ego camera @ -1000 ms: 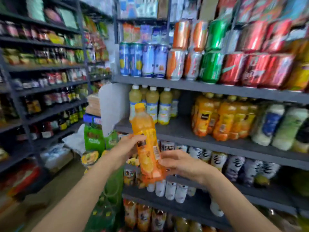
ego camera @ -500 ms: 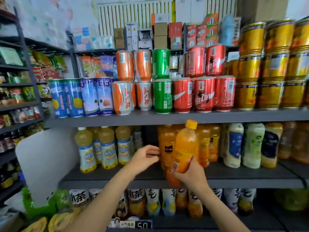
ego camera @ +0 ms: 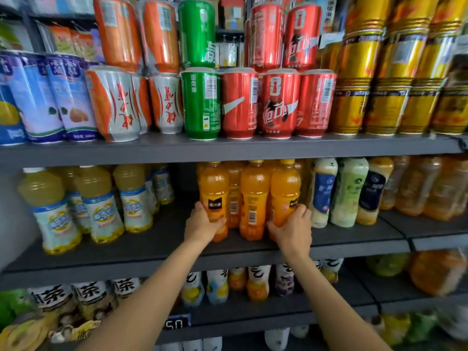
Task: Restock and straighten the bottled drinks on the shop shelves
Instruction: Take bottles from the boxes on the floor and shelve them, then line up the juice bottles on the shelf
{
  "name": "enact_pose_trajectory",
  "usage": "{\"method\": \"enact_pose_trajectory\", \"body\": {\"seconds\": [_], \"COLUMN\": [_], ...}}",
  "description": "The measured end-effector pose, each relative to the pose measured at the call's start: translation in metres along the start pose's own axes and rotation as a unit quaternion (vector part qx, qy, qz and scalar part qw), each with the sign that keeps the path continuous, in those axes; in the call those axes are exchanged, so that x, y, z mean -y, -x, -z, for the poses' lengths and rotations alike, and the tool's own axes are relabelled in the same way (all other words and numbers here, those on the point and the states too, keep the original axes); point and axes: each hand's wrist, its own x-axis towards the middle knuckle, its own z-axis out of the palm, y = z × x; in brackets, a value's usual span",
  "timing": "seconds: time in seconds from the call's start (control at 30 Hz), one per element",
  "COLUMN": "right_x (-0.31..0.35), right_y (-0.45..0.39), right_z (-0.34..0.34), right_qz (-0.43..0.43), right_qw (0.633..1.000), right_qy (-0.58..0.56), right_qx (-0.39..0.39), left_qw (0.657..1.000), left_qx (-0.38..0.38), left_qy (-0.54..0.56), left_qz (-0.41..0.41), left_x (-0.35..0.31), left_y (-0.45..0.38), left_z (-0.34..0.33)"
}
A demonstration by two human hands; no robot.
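Your left hand [ego camera: 202, 225] grips the left orange juice bottle [ego camera: 214, 198] and your right hand [ego camera: 291, 228] grips the right one [ego camera: 285, 191] on the middle shelf [ego camera: 354, 239], front row nearly squared; the barcode-out centre bottle [ego camera: 254, 198] and the looser yellow tea bottles [ego camera: 98, 203] at 9 o'clock look unstraightened.

The one head view looks straight forward at the middle shelf [ego camera: 177, 239] from near, slightly downward, both forearms entering from below.
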Motion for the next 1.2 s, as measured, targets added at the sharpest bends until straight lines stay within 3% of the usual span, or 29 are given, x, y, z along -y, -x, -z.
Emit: {"method": "enact_pose_trajectory", "body": {"seconds": [0.67, 0.77, 0.87, 0.97, 1.07, 1.2], "right_x": [0.002, 0.009, 0.030, 0.056, 0.077, 0.102], "right_y": [-0.019, 0.006, 0.048, 0.096, 0.138, 0.173], "right_z": [-0.014, -0.011, -0.008, -0.009, -0.019, -0.038], "right_qz": [-0.037, -0.051, 0.002, 0.111, 0.191, 0.235], "right_qw": [0.999, 0.997, 0.992, 0.983, 0.976, 0.969], "right_qy": [-0.027, -0.036, -0.059, -0.090, -0.088, -0.035], "right_qx": [0.012, -0.049, -0.115, -0.113, -0.051, 0.064], "left_qw": [0.998, 0.997, 0.997, 0.997, 0.998, 0.996], "left_qx": [-0.009, -0.033, -0.053, -0.060, -0.063, -0.091], "left_qy": [-0.028, -0.027, -0.013, 0.000, 0.008, 0.019], "left_qz": [-0.056, -0.064, -0.061, -0.052, -0.030, -0.002], "left_x": [0.016, 0.033, 0.053, 0.076, 0.100, 0.122], "left_y": [0.024, 0.043, 0.065, 0.090, 0.111, 0.126], "left_z": [0.029, 0.056, 0.082, 0.104, 0.123, 0.157]}}
